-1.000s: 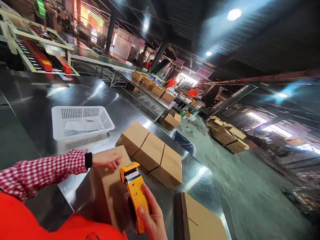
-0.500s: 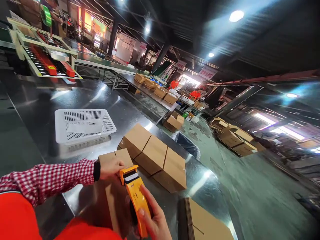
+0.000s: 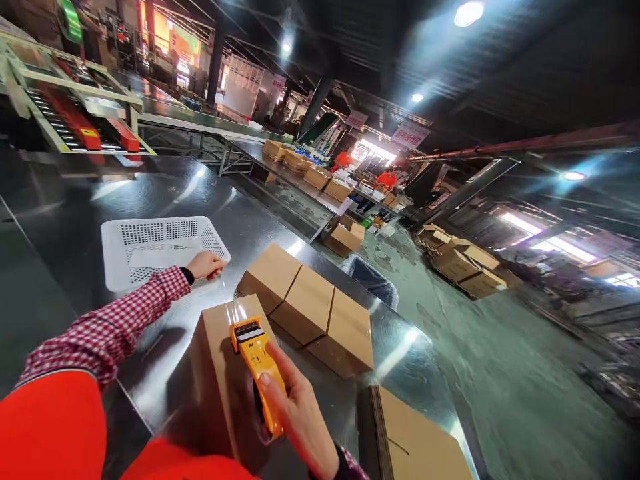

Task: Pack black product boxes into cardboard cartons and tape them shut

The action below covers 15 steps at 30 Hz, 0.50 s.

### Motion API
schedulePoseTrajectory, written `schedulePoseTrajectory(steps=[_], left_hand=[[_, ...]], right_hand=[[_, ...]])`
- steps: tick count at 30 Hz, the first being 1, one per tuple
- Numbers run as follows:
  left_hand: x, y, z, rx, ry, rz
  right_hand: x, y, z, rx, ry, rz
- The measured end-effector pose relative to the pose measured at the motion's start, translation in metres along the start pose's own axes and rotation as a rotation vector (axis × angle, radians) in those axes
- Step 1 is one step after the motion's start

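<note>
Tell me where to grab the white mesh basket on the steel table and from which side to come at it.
Take the white basket by its near right rim corner, coming from the right, where the left hand already hovers. The rim flares outward as a flat lip above perforated walls, so fingers can likely hook under it. It sits upright and open on the steel table, with flat paper inside.

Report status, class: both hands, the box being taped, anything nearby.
Right hand grips yellow tape gun on cardboard box. Left hand open at white basket. Three closed boxes alongside.
</note>
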State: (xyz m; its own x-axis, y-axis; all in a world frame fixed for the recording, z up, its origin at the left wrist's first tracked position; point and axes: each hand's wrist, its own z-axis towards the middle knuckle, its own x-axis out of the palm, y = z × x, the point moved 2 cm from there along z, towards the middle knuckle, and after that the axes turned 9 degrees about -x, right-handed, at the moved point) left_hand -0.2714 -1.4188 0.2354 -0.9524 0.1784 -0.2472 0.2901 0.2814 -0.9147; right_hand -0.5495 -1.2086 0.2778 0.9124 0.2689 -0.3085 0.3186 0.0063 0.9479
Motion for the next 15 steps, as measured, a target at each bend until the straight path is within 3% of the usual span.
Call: schedulePoseTrajectory(steps=[6, 10, 15], left_hand=[[0.009, 0.004, 0.024, -0.002, 0.024, -0.063], [0.017, 0.032, 0.031, -0.099, 0.083, -0.030], [0.049, 0.073, 0.025, -0.134, 0.158, 0.099]], right_hand=[[0.001, -0.003, -0.002, 0.012, -0.040, 0.037], [0.001, -0.001, 0.000, 0.031, -0.032, 0.053], [0.000, 0.000, -0.001, 0.017, -0.051, 0.022]])
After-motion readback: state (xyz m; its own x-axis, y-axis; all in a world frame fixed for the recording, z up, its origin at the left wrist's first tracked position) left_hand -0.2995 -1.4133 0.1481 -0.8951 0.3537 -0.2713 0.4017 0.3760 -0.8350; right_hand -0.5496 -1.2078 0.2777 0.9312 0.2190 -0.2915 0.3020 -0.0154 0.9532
